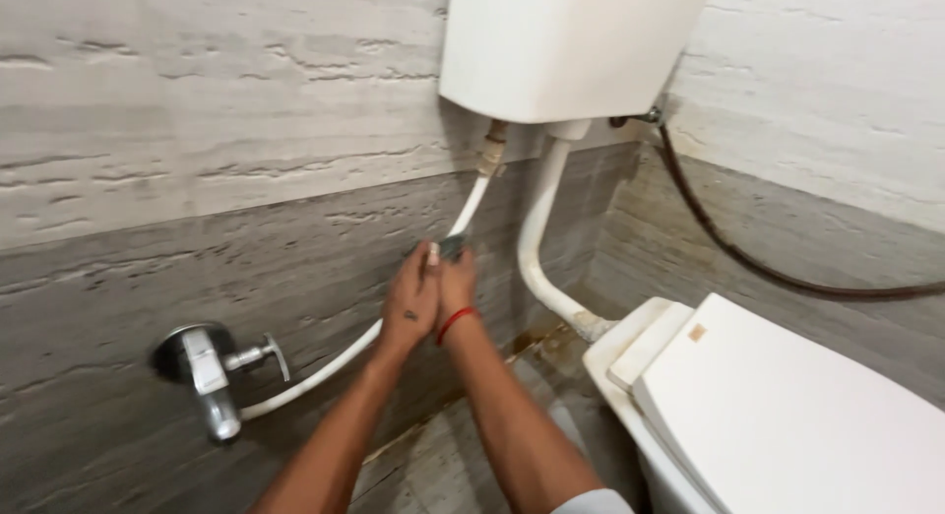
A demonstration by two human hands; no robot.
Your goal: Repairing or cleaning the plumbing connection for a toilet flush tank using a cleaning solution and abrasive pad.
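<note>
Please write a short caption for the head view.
Two hands, left hand and right hand, grip a white hose below a cistern.

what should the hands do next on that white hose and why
Probably slide the green pad up the white hose toward the brass fitting. Both the left hand and right hand clasp the hose midway, and the stretch above them looks not yet reached.

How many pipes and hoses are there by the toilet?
3. A thin white hose runs from the wall valve up to the tank; a thick white pipe joins tank and toilet; a brown hose crosses the right wall.
</note>
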